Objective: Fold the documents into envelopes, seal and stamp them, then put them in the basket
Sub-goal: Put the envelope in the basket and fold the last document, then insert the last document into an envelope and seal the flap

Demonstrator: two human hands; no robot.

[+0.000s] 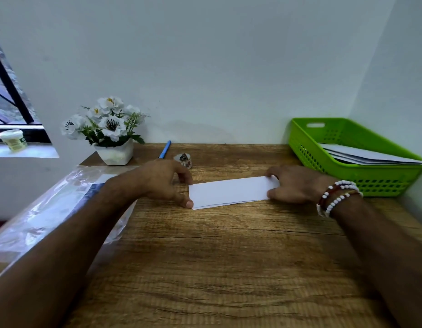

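Nearest us, two bare forearms stretch out across the wooden worktop (217, 268); the right wrist carries beaded bracelets (335, 197). A clear plastic packet (51, 204) with printed sheets inside lies along the left edge, partly under the left arm.

At mid-worktop lies the folded document (229, 191), a long white strip lying flat, its layered edges showing along the near side. The left hand (162, 181) grips its left end, thumb on the near corner and curled fingers at the far corner; the right hand (297, 185) holds the right end the same way, palm down and low to the wood. We judge that both hands are squaring or creasing the fold.

Farther off we see a small patterned roll (183, 160), perhaps tape or stamps; beyond it a blue pen (164, 149); to the left a white pot of flowers (115, 152). At the far right stands the green basket (307, 147), well apart from the document, with several white pieces (370, 156) already inside; we cannot tell whether they are sealed envelopes.

We judge the task to be partly done; this sheet is folded, yet we spot no loose envelope, and inserting, sealing, stamping and dropping it in the basket remain.
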